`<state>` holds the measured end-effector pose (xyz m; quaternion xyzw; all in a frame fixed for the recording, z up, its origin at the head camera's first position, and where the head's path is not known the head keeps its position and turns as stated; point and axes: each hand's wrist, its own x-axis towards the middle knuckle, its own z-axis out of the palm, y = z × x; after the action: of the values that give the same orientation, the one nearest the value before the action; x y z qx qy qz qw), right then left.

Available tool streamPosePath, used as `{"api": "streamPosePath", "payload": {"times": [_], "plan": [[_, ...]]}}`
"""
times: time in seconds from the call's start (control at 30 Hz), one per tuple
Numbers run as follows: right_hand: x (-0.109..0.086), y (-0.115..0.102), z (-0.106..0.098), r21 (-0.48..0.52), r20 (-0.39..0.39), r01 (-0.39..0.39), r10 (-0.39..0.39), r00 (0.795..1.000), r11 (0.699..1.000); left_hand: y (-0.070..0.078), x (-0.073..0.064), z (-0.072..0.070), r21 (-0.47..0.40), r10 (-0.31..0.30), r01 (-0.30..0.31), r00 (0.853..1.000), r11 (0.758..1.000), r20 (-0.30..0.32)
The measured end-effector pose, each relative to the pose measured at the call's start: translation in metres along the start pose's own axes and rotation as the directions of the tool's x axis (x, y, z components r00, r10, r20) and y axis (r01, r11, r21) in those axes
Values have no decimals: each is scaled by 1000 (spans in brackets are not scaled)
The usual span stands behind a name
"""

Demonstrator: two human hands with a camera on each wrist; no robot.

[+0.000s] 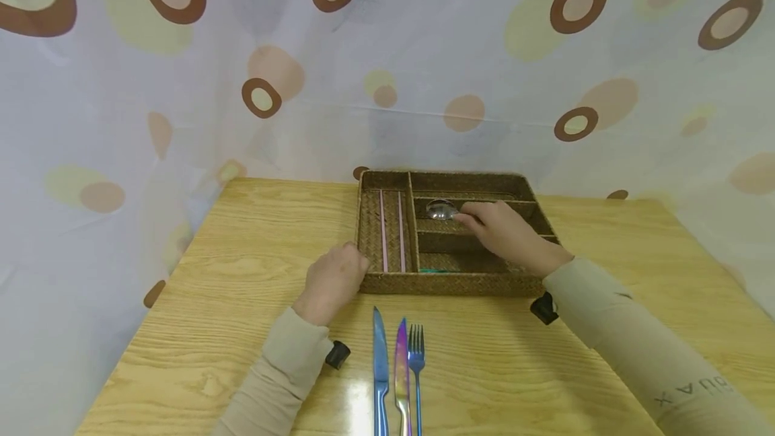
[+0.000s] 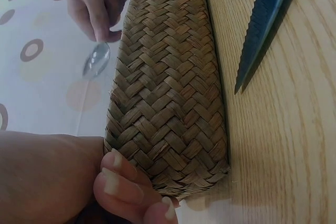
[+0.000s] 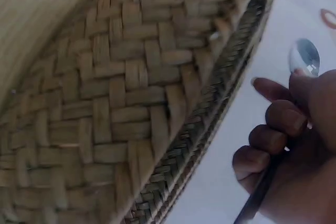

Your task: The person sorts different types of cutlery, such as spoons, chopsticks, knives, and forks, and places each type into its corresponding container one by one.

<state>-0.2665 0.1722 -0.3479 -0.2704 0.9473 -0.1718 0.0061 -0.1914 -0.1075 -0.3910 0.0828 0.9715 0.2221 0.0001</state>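
Observation:
In the head view my right hand (image 1: pixel 505 234) holds a spoon (image 1: pixel 441 209) above the right-hand compartments of a woven cutlery tray (image 1: pixel 448 284). The spoon's shiny bowl (image 3: pixel 304 56) sticks out past my thumb and forefinger; my other fingers curl round its dark handle (image 3: pixel 261 190). At the tray's front left corner, my left hand (image 1: pixel 335 281) grips the edge, fingertips (image 2: pixel 118 186) bent against the woven wall. Two pink chopsticks (image 1: pixel 392 231) lie lengthwise in the tray's left compartment. A thin green piece (image 1: pixel 432 270) shows at the front compartment's edge, mostly hidden by the wall.
On the wooden table (image 1: pixel 242 335) before the tray lie a blue knife (image 1: pixel 380 355), a rainbow-coloured knife (image 1: pixel 401 362) and a blue fork (image 1: pixel 416 352), side by side. A white sheet with brown rings (image 1: pixel 363 52) hangs behind the tray and along the sides.

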Motion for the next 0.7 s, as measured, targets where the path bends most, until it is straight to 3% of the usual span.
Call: {"api": "streamPosePath", "payload": {"times": [0.13, 0.27, 0.5, 0.57, 0.7], "plan": [[16, 5, 3, -23, 43, 25, -25, 999, 999, 0, -1, -1, 23, 17, -17, 1000, 1000, 3], [30, 10, 7, 15, 147, 30, -32, 989, 999, 0, 0, -1, 24, 3, -3, 1000, 1000, 13], [46, 18, 14, 47, 386, -87, 62, 921, 995, 2, 0, 0, 3, -1, 1, 1000, 1000, -14], [47, 20, 16, 40, 408, -107, 81, 909, 993, 3, 0, 1, 4, -4, 4, 1000, 1000, -14], [46, 20, 18, 39, 408, -140, 112, 906, 989, 2, 0, 1, -1, -14, 14, 1000, 1000, -8]]}}
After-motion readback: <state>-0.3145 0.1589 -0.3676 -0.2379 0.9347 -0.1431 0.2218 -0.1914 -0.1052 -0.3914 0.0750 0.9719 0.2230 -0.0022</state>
